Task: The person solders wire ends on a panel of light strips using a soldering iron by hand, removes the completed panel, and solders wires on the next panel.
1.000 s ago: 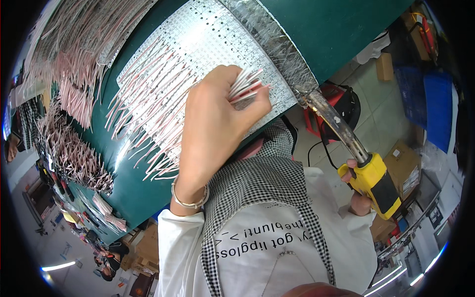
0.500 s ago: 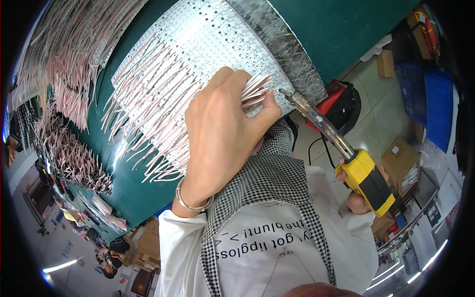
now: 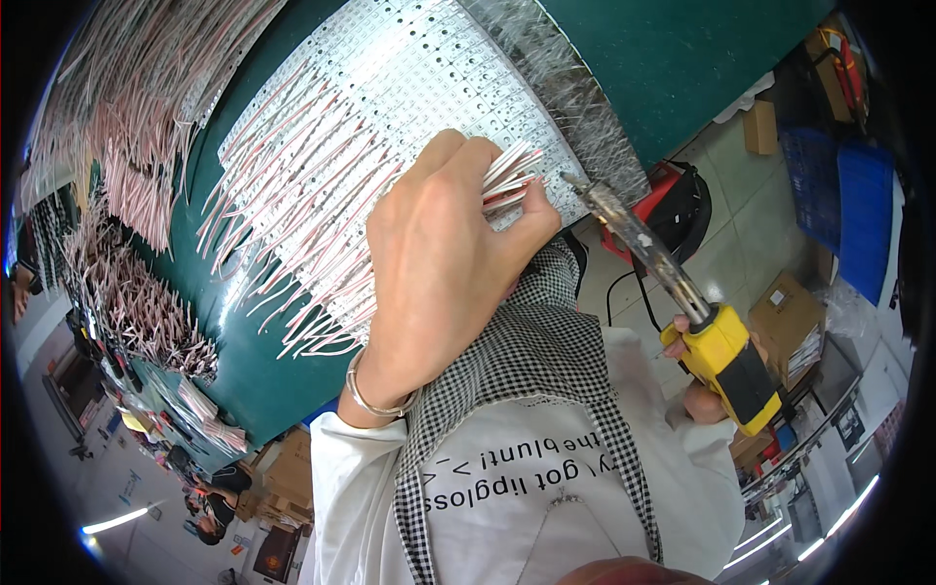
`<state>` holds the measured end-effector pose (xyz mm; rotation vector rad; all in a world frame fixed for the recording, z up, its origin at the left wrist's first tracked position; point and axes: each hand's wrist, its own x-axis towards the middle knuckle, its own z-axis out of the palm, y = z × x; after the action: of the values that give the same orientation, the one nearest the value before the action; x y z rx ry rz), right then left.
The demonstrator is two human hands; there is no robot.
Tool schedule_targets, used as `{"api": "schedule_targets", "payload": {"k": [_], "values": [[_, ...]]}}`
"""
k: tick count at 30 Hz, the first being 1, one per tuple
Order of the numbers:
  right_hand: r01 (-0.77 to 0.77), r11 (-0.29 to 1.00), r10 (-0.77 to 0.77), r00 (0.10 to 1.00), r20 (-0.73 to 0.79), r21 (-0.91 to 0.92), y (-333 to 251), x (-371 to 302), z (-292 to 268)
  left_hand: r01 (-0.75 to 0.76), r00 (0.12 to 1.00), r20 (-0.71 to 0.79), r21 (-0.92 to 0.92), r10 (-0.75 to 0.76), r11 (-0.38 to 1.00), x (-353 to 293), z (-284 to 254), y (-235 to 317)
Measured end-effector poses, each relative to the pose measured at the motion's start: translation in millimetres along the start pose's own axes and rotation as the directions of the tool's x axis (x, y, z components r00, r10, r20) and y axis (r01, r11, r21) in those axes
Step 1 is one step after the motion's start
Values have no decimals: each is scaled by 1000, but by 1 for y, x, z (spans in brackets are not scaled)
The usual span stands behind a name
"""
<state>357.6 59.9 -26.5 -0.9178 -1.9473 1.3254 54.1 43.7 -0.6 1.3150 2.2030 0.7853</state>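
Clock directions are taken from the left hand (image 3: 429,244), with 12 toward the top of the view.

The green table (image 3: 712,78) spreads widest, running from 8 o'clock round to 1. On it the pale, dotted board (image 3: 390,58) reaches from under the left hand out to 12. A wired panel (image 3: 166,58) lies beyond it at 10 to 11, and a pile of wires (image 3: 141,292) at 9. Rows of pink and white wires (image 3: 292,195) lie over the board's 9-to-11 side; its 12-to-1 part shows none.

The yellow-handled iron (image 3: 651,249) slants in from 4 o'clock. The right hand (image 3: 704,400) has its fingers wrapped round the handle, well off the table. The left hand's fingers are closed on a bundle (image 3: 509,175) of cut wires, ends pointing to 2 o'clock, with thumb and forefinger pinching near those ends.

Smallest is the tip (image 3: 570,180), just beside the bundle at its 3 o'clock and apart from it, over the board's near edge. Whether it touches the board I cannot tell.

The step in hand looks like soldering wires onto the board, with a wire end and the tip being lined up. The next move seems to call for one wire fed out of the pinch, a steady iron, and the thumb well clear of the tip.
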Motion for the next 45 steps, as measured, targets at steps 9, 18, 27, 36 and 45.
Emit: {"api": "schedule_targets", "payload": {"k": [9, 18, 27, 36, 45], "values": [[11, 995, -13, 1000, -21, -98, -8, 4, 2, 19, 999, 34, -3, -19, 1000, -3, 0, -1], [120, 983, -102, 986, 134, -136, -8, 13, -6, -4, 999, 33, 23, 3, 1000, -4, 1, -1], [108, 987, -92, 986, 136, -118, -5, 7, -8, -5, 1000, 19, 12, 5, 1000, -4, 1, -2], [-35, 999, 34, 999, -32, -34, 1, -5, -8, 19, 987, 161, -86, -5, 996, -3, -13, -2], [34, 999, -33, 999, -16, 15, 3, 12, -5, 106, 987, 131, -106, -91, 989, 5, -12, -4]]}}
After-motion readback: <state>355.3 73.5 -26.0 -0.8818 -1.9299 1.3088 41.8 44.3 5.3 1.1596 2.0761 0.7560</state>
